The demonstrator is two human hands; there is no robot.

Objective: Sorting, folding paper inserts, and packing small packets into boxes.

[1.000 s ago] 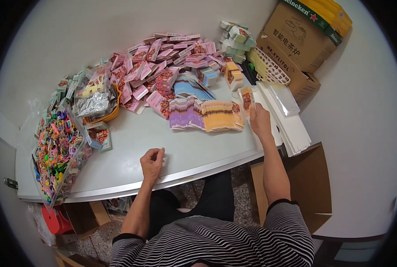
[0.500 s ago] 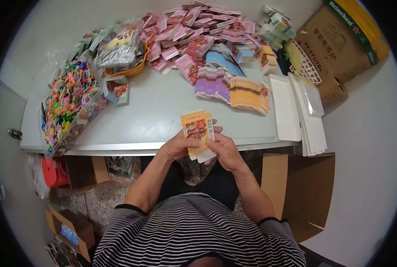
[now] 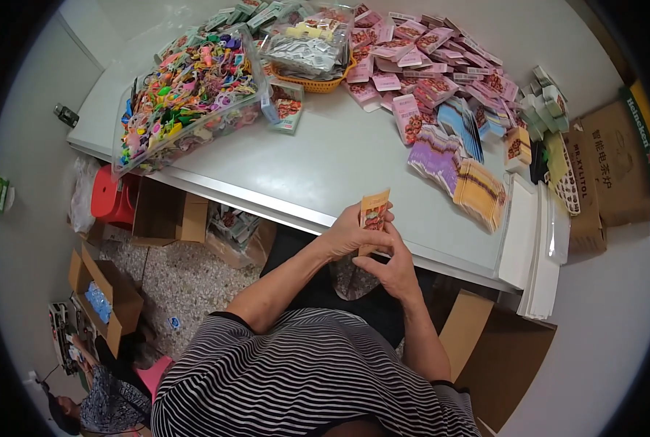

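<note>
In front of my body, at the table's near edge, I hold a small orange printed card box (image 3: 374,210) upright in both hands. My left hand (image 3: 345,233) is closed round its left side, with the thumb across the lower front. Against its lower right part, my right hand (image 3: 395,268) has its fingers bent round the back. The box's lower end is mostly hidden by my fingers. To the right on the table lie a stack of flat orange cartons (image 3: 479,195) and a stack of flat purple ones (image 3: 434,156).
Left on the table (image 3: 318,160) stands a clear bin (image 3: 216,135) of colourful small trinkets. Behind are an orange basket (image 3: 316,85) of silvery packets and a heap of pink boxes (image 3: 434,65). An open cardboard box (image 3: 510,349) stands below right. A person (image 3: 110,397) is at lower left.
My view has swung left, so the table sits further right. The orange box has turned from its broad face to a narrower look, and both hands have closed further round it.
</note>
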